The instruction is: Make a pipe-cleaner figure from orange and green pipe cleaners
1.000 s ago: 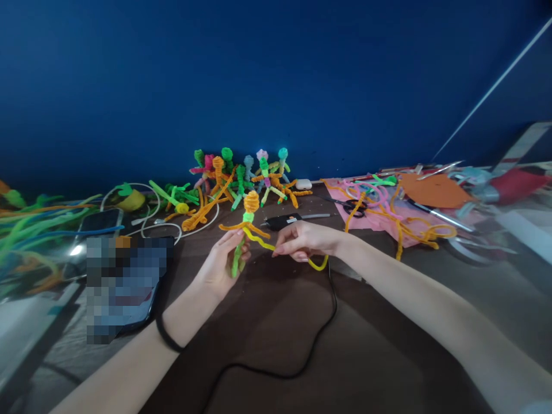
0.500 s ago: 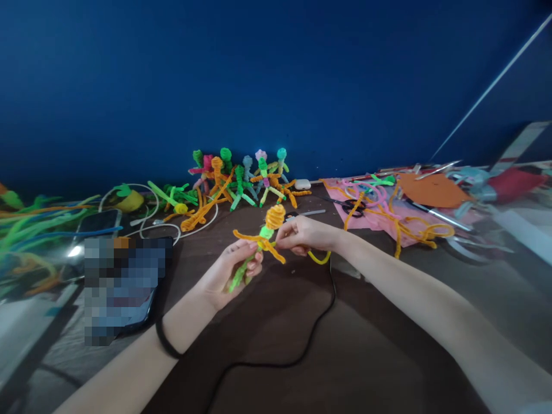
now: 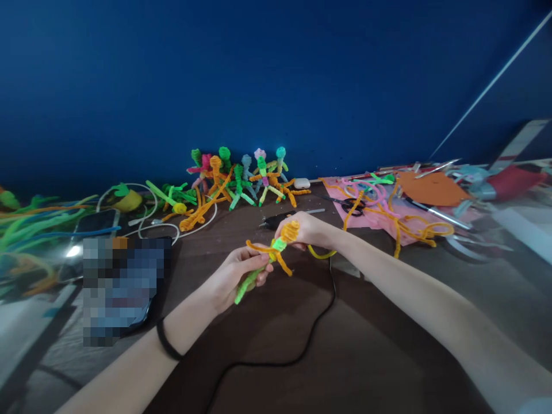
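A pipe-cleaner figure (image 3: 279, 246) with an orange coiled head, green body, orange arms and green legs tilts to the right above the table. My left hand (image 3: 245, 268) is closed round its legs, thumb on top. My right hand (image 3: 308, 229) is curled just behind the orange head, its fingertips partly hidden there. A yellow pipe cleaner (image 3: 323, 254) loops out below the right palm and appears pinched in those fingers.
Several finished pipe-cleaner figures (image 3: 238, 184) stand along the blue wall. Phones (image 3: 142, 287) and loose pipe cleaners (image 3: 26, 236) lie left. Scissors (image 3: 353, 207) rest on pink paper (image 3: 388, 221) at right. A black cable (image 3: 313, 339) crosses the table (image 3: 366, 356).
The figure has tipped to the right and come slightly lower, its head now before my right fingers. My left hand has shifted right with it. More of a dark tool shows behind.
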A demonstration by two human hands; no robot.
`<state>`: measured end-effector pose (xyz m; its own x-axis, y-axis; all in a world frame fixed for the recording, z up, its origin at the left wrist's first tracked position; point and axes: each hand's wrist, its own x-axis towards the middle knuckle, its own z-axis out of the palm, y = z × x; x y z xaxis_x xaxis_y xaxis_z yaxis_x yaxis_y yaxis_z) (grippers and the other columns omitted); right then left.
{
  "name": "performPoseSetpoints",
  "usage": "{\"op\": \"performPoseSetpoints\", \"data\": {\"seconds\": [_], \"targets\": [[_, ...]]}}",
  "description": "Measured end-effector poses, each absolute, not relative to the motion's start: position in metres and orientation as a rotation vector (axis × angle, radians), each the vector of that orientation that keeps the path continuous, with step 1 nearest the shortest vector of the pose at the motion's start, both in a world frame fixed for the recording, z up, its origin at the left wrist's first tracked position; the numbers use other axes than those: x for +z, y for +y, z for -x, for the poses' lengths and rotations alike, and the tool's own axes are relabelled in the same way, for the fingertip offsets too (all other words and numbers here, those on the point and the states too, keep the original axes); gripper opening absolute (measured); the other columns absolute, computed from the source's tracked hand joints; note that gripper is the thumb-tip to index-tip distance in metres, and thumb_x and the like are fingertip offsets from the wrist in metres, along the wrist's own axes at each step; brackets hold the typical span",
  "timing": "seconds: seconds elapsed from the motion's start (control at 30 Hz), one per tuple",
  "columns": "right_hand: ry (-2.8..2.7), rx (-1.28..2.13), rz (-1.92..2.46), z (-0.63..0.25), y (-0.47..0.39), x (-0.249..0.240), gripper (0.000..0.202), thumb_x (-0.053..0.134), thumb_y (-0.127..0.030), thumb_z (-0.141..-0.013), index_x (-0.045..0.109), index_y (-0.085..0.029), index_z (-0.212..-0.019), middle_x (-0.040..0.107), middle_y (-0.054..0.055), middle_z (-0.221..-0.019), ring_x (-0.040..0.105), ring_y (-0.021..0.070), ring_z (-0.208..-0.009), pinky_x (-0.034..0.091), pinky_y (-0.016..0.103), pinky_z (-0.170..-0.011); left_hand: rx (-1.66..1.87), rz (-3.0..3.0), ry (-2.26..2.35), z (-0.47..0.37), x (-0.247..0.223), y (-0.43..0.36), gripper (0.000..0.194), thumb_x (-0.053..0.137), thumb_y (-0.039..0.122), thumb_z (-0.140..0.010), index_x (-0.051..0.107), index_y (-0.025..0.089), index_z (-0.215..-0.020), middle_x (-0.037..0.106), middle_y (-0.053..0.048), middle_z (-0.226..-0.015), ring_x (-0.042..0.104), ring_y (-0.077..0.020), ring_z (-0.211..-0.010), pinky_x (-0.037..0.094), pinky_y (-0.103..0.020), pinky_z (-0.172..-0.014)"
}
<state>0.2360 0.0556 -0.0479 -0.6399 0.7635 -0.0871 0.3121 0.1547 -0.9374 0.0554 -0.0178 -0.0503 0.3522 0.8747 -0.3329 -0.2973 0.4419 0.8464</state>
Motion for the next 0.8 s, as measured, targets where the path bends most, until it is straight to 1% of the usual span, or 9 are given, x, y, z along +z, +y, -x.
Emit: {"op": "performPoseSetpoints", "data": {"seconds": [0.13,0.27,0.37,0.47,0.57,0.7,0.8], "targets": [[-2.068,1.465,1.027,-0.239,0.059,-0.05,0.008,0.058,-0.02,-0.066,0.057,-0.012,-0.066,0.043,-0.008,-0.04,0.037,0.0029,-0.035,0.028,0.016,-0.037,0.884,-0.746,0.916,-0.055,-0.052,-0.017,0.018,0.071,0.017,-0.061,0.06,0.015,-0.075,0.058,0.0,-0.053,0.047,-0.0053,-0.042,0.035,-0.016,-0.042],[-2.076,1.451,1.031,-0.239,0.06,-0.054,0.008,0.057,-0.019,-0.065,0.059,-0.012,-0.067,0.044,-0.007,-0.043,0.038,0.0034,-0.036,0.029,0.017,-0.038,0.825,-0.784,0.92,-0.054,-0.052,-0.017,0.014,0.07,0.019,-0.063,0.059,0.013,-0.068,0.057,0.0,-0.052,0.048,-0.0051,-0.042,0.035,-0.015,-0.042],[-2.079,1.43,1.024,-0.238,0.059,-0.056,0.016,0.058,-0.025,-0.067,0.064,-0.012,-0.074,0.051,-0.004,-0.05,0.041,0.0045,-0.041,0.031,0.018,-0.041,0.784,-0.821,0.92,-0.056,-0.051,-0.019,0.011,0.068,0.018,-0.064,0.059,0.014,-0.067,0.058,-0.001,-0.052,0.049,-0.0058,-0.042,0.034,-0.016,-0.041],[-2.079,1.378,1.041,-0.234,0.057,-0.054,0.022,0.062,-0.031,-0.065,0.066,-0.011,-0.074,0.058,-0.001,-0.058,0.045,0.006,-0.048,0.034,0.019,-0.046,0.75,-0.864,0.935,-0.061,-0.051,-0.021,0.009,0.067,0.018,-0.065,0.06,0.013,-0.066,0.06,-0.002,-0.053,0.048,-0.0058,-0.042,0.034,-0.016,-0.041],[-2.087,1.327,1.047,-0.231,0.051,-0.048,0.02,0.062,-0.029,-0.066,0.066,-0.011,-0.073,0.057,-0.001,-0.058,0.043,0.005,-0.047,0.033,0.019,-0.047,0.703,-0.894,0.969,-0.065,-0.052,-0.023,0.009,0.068,0.019,-0.064,0.062,0.012,-0.065,0.06,-0.003,-0.052,0.046,-0.0052,-0.039,0.031,-0.016,-0.038],[-2.173,1.315,1.019,-0.232,0.046,-0.042,0.018,0.061,-0.028,-0.068,0.066,-0.011,-0.075,0.052,-0.004,-0.051,0.039,0.0034,-0.042,0.03,0.019,-0.045,0.644,-0.928,0.986,-0.068,-0.055,-0.024,0.01,0.069,0.019,-0.062,0.062,0.012,-0.065,0.061,-0.003,-0.051,0.048,-0.0066,-0.04,0.034,-0.017,-0.04],[-2.317,1.289,0.947,-0.235,0.046,-0.04,0.018,0.061,-0.028,-0.069,0.066,-0.012,-0.075,0.055,-0.003,-0.055,0.042,0.0046,-0.046,0.031,0.019,-0.046,0.547,-1.015,1.011,-0.069,-0.056,-0.025,0.011,0.068,0.02,-0.063,0.062,0.012,-0.068,0.062,-0.003,-0.054,0.052,-0.0081,-0.044,0.036,-0.018,-0.042]]}}
